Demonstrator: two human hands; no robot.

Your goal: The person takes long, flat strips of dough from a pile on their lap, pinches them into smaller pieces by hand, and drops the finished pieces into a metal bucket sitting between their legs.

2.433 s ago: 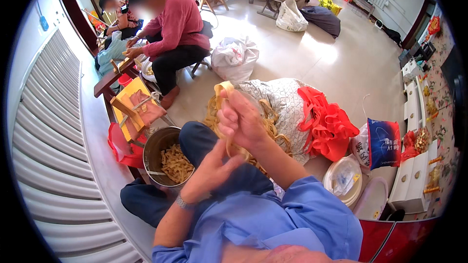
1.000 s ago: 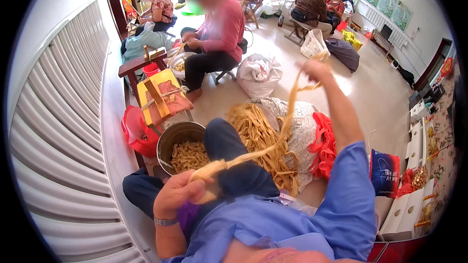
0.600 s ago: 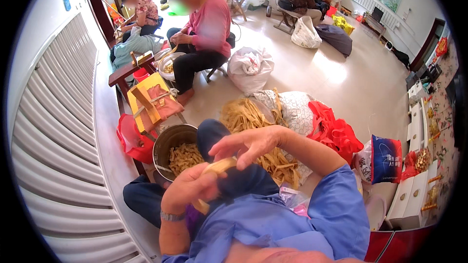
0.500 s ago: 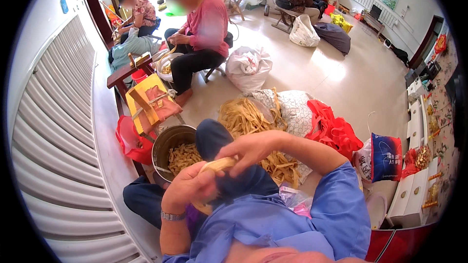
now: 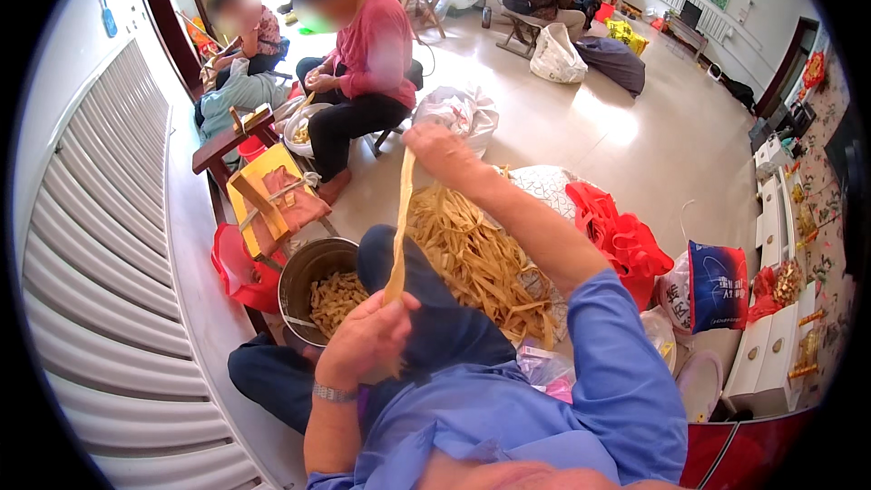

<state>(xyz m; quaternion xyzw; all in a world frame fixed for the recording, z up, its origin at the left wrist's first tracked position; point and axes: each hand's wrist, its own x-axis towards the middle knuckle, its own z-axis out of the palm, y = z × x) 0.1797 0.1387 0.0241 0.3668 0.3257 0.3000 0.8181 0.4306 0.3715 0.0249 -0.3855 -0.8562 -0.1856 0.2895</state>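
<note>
A long, flat, pale yellow strip (image 5: 400, 227) is stretched between my two hands; I cannot make out its material. My left hand (image 5: 367, 331), with a metal-banded watch at its wrist, grips the lower end above my lap. Raised and farther off, my right hand (image 5: 442, 152) pinches the upper end. Beyond my knee lies a large heap of similar strips (image 5: 472, 259) on a patterned cloth sack (image 5: 544, 183). To the left of my leg stands a metal pot (image 5: 298, 274) holding short, knotted-looking yellow pieces (image 5: 336, 299).
Beside the pot are a yellow wooden stool (image 5: 263, 165) and a red bag (image 5: 238, 268). Red cloth (image 5: 617, 236) and a blue bag (image 5: 717, 286) lie to the right. A co-worker in pink (image 5: 386, 36) sits ahead near a white sack (image 5: 458, 113). A radiator (image 5: 109, 245) lines the left wall.
My right hand has moved up and away from my left hand, and the strip that was bunched between them is now drawn out long. My left hand keeps its grip.
</note>
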